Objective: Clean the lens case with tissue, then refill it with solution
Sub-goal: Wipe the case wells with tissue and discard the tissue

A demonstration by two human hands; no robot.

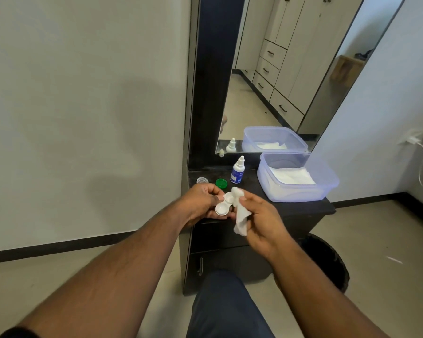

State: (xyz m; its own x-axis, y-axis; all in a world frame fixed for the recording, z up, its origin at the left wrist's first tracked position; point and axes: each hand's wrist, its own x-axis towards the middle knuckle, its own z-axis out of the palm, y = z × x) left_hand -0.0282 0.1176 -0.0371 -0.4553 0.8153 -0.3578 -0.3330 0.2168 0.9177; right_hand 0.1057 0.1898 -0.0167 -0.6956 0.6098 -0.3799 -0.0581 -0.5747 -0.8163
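**Wiping a light, slick lens case held over the worktop edge**

Head view. Held in the left hand, just above the near edge of the dark worktop: the white lens case, both wells uncapped and facing up. Fingers curled under and around its left end, thumb on top near the far well. Gripped in the right hand: a twisted white tissue, its tip standing at the far well, loose tail hanging toward 6 o'clock.

From the case, at 12 o'clock: a green cap lying on the worktop. At 11 o'clock: a clear cap. At 1 o'clock: the solution bottle, upright, capped. At 2 o'clock: an open plastic tub with folded tissues inside. Behind all, a mirror.

Judged by look: case very light, rigid thin plastic, smooth and likely slippery when damp, so best pinched at the bridge or the rim of the idle well, leaving the working well open. Tissue soft, limp, tearable when wet; best kept twisted to a point. Bottle light, squeezable, best taken around the body. Refill not yet begun.
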